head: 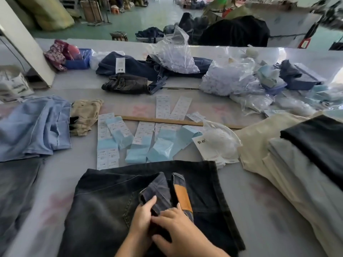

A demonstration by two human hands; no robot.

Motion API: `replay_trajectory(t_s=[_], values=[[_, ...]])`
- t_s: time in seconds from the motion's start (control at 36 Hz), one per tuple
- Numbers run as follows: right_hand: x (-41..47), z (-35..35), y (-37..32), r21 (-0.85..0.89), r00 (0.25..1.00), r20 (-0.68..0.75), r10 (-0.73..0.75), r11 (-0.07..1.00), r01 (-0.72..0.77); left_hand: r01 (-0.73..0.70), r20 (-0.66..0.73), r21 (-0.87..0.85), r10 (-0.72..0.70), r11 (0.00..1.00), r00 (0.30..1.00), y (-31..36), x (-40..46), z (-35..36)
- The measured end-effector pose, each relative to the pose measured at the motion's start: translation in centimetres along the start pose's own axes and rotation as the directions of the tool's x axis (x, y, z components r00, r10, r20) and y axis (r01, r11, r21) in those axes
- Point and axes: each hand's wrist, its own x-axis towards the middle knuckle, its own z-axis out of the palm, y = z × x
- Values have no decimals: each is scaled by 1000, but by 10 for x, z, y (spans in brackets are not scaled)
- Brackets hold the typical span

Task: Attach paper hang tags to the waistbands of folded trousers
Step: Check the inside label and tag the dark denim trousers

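Item: dark jeans [111,204] on counter [259,210], I'm seeing both hands working the waistband [159,188]. L hand [142,215] pinching its folded edge; R hand [178,229] lying over it, fingers curling onto denim. Tags [107,156] lying just beyond.

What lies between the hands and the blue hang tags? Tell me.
Only the dark jeans themselves: both the left hand and right hand grip their waistband, and the blue hang tags lie just past the jeans' far edge. Nothing else visible intervenes.
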Motion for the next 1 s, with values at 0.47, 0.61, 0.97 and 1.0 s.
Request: replay_trajectory(t_s=[0.47, 0.61, 0.97, 1.0], values=[[11, -20, 59, 789, 817, -91, 570, 542, -291, -96, 112, -141, 112, 985, 987, -3, -17, 7], [-8, -27, 42, 885, 865, -114, 489, 445, -134, -192, 175, 101, 172, 976, 969, 8, -16, 10], [-8, -23, 30, 892, 795, -354, 493, 433, 128, -83, 161, 81, 69, 993, 985, 39, -17, -3], [-7, -22, 28, 873, 786, -386, 482, 466, 143, -54, 179, 47, 45, 997, 983, 38, -19, -4]])
